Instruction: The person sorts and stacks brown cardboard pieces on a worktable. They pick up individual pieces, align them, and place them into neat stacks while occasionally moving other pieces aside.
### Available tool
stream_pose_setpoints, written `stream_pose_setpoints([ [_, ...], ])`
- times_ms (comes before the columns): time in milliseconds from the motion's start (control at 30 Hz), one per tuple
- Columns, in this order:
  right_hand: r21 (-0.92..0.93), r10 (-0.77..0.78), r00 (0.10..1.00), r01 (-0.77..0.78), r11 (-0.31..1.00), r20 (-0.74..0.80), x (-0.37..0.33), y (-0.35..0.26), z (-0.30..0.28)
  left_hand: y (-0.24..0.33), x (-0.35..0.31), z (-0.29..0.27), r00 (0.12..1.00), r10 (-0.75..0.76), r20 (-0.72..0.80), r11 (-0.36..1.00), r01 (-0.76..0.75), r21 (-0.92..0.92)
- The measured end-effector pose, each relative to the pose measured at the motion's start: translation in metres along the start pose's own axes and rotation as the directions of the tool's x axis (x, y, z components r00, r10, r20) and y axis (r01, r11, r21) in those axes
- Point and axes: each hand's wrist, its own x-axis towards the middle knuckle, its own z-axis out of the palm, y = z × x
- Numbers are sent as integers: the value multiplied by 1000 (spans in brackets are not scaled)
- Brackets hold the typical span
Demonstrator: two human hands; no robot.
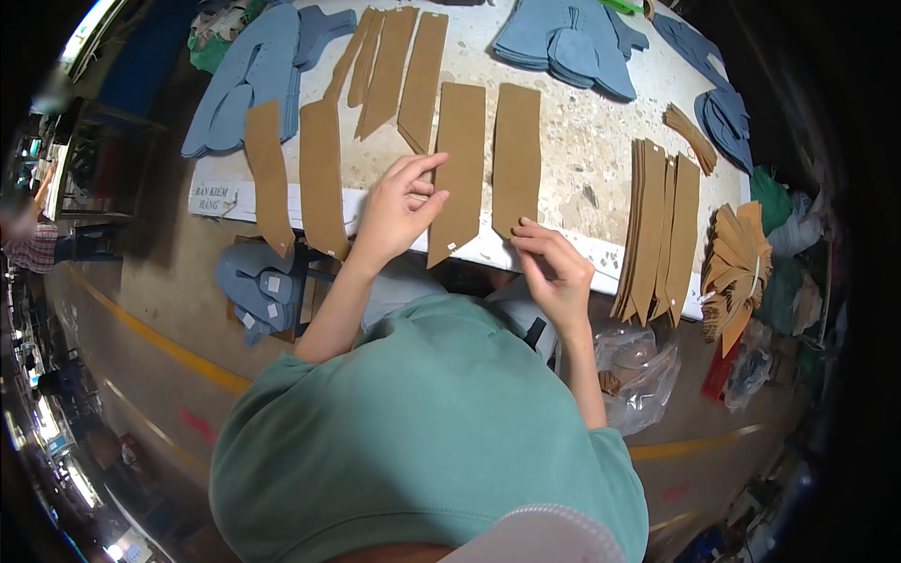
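Observation:
Two brown strips, of leather or similar material, lie side by side in front of me: a left strip (462, 141) and a right strip (518, 141). Each has a slanted lower end at the table's front edge. My left hand (402, 208) rests by the left strip's edge, its thumb and index fingertip apart on it and the other fingers curled. At the right strip's lower corner, the fingertips and thumb of my right hand (560, 272) come together in a pinch. A narrow strip (269, 169) and a wider strip (322, 174) lie farther left.
Blue cut pieces (246, 84) are stacked at the left, with another blue stack (568, 47) at the back. Brown strips (648, 225) form a pile at the right. A tied brown bundle (737, 267) sits beyond the worn white table's (563, 122) edge. A clear plastic bag (633, 375) is below.

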Motion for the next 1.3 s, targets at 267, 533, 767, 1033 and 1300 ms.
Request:
stream_pose_setpoints([
  [267,-3,-39,997,39,999,60,-13,-6,13,4,6,-10,998,2,55,995,-7,98],
  [533,-141,-42,999,42,989,5,18,-9,-8,17,6,-10,999,53,-4,978,-51,202],
  [767,-357,22,998,-1,934,54,92,21,-6,44,32,-68,959,244,-141,826,-129,549],
  [1033,-598,-62,986,143,789,155,94,34,27,34,30,8,853,435,287,474,-488,732],
  [1300,-752,1,994,80,654,107,73,14,36,10,21,40,933,187,306,454,-359,816],
])
